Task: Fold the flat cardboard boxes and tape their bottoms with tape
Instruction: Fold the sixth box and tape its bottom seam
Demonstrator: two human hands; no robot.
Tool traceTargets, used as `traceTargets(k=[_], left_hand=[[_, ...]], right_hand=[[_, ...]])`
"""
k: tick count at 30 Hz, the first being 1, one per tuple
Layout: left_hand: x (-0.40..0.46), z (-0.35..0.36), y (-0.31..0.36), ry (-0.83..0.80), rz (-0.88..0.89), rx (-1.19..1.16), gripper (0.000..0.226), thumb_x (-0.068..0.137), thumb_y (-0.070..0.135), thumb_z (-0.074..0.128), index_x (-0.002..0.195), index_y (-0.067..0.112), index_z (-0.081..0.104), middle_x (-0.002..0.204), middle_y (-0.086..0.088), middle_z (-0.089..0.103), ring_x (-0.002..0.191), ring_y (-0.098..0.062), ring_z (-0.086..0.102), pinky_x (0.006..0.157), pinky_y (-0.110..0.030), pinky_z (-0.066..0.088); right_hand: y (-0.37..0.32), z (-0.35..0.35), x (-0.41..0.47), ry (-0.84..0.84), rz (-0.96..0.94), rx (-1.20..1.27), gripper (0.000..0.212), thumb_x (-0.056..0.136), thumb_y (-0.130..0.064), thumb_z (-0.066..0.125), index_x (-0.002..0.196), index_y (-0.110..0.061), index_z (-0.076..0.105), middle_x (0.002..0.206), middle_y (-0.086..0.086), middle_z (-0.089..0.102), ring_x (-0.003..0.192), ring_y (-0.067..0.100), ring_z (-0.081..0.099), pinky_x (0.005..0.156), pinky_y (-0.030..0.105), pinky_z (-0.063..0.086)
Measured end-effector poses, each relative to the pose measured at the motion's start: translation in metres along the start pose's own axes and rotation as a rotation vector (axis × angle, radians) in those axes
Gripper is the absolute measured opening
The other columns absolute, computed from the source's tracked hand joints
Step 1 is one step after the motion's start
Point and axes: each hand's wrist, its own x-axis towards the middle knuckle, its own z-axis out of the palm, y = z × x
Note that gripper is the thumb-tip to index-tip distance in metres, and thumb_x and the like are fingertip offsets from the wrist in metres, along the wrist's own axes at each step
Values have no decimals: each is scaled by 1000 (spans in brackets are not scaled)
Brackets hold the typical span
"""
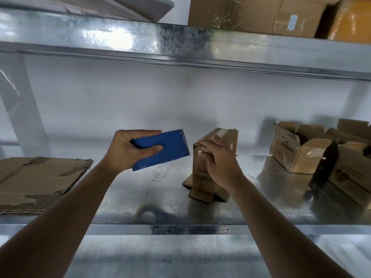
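The left hand [128, 149] gripped a blue tape cutter [162, 149], thumb across its near face and fingers curled round the back edge. The cutter was held in the air above the metal shelf [140, 197], tilted, with its toothed edge pointing right toward the small box [202, 173] and just short of it.

The small box stood on the shelf near the middle, upended, its taped end on top. Clear tape showed on the upper face and down the near side. Loose flaps splayed out at its base against the shelf.

The right hand [218, 159] lay on the upper front of the small box, fingers bent over the top edge and pressing on the tape; the grip was a hold on the box.

Flattened cardboard [40, 179] with torn edges lay on the left of the shelf, well apart from the box. Open folded boxes [301, 149] stood in a group at the right end of the shelf. On the upper shelf [180, 43], sealed cartons [257, 13] sat at the right.
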Motion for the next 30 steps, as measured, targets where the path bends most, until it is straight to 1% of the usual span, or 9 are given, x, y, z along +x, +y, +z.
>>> traceTargets(k=[3,6,11,15,18,20,24,27,30], left_hand=[[0,-3,7,-18,5,-29,45,73,16,87,117,15,77,104,6,80,94,-11,76,80,-21,60],[0,-2,13,-43,6,-63,43,72,16,87,114,18,77,100,5,80,92,-11,76,79,-22,60],[-2,10,20,-78,1,-170,39,74,16,88,112,16,78,109,-2,80,102,-25,76,85,-31,62],[-4,17,29,-157,-62,-268,53,70,45,93,116,22,80,117,-9,77,108,-28,74,88,-35,62],[-4,22,34,-199,-107,-324,59,67,49,94,118,24,79,121,-10,76,112,-29,72,91,-36,61],[-4,25,35,-191,-149,-367,63,63,47,97,119,22,79,123,-12,75,115,-30,71,93,-39,60],[-3,27,36,-175,-199,-432,68,57,46,100,118,21,80,124,-13,74,115,-30,70,93,-38,60],[-3,28,33,-179,-195,-483,84,59,44,100,128,6,72,128,-21,70,117,-33,68,93,-40,59],[-2,30,32,-194,-171,-535,106,63,44,98,141,-11,50,135,-26,64,117,-33,67,93,-40,58]], right_hand=[[-1,-15,-4,18,-33,139,40,100,-3,59,135,-21,67,138,-8,62,134,-3,40,117,18,32],[1,-31,-10,30,-72,187,41,98,-1,63,134,-20,68,137,-10,61,132,-9,44,112,10,32],[12,-40,-31,-57,-49,244,40,96,-6,70,131,-24,71,135,-13,60,131,6,54,111,23,46],[16,-58,-32,-21,-84,307,38,92,2,71,126,-17,74,128,-10,65,124,7,60,106,20,47],[18,-65,-31,-138,-65,345,35,93,-2,71,123,-21,73,122,-16,66,121,7,61,106,27,49],[19,-68,-32,-198,-20,349,30,97,-10,68,121,-27,72,117,-21,67,119,3,60,112,30,42],[13,-79,-27,-75,-49,384,29,104,-25,52,128,-21,68,111,-11,74,115,-3,63,128,26,6],[-4,-92,-20,10,-82,493,27,108,-17,52,127,-17,71,119,-4,72,119,0,62,114,20,34],[-24,-101,-15,-123,-14,590,29,110,-24,50,130,-21,70,122,-11,72,118,0,63,101,23,51]])
